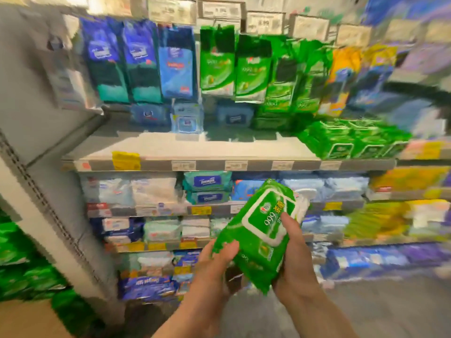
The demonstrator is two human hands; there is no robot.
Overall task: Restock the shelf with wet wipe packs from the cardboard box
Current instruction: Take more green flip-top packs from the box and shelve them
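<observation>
A green wet wipe pack (258, 230) with a white-framed label is held tilted in front of the lower shelves. My left hand (214, 267) grips its lower left edge, thumb on top. My right hand (295, 254) grips its right side, thumb on the label. The white shelf (185, 147) above has bare room at its front middle and left. A row of like green packs (351, 140) lies at its right end. More green packs (26, 262) show at the lower left, over a brown surface (26, 318) that may be the cardboard box.
Tall blue and green packs (219, 62) hang above the shelf. Small blue packs (186, 117) sit at its back. Lower shelves (156, 211) are full of blue and white packs. A grey upright post (44, 198) stands at the left. The view is blurred.
</observation>
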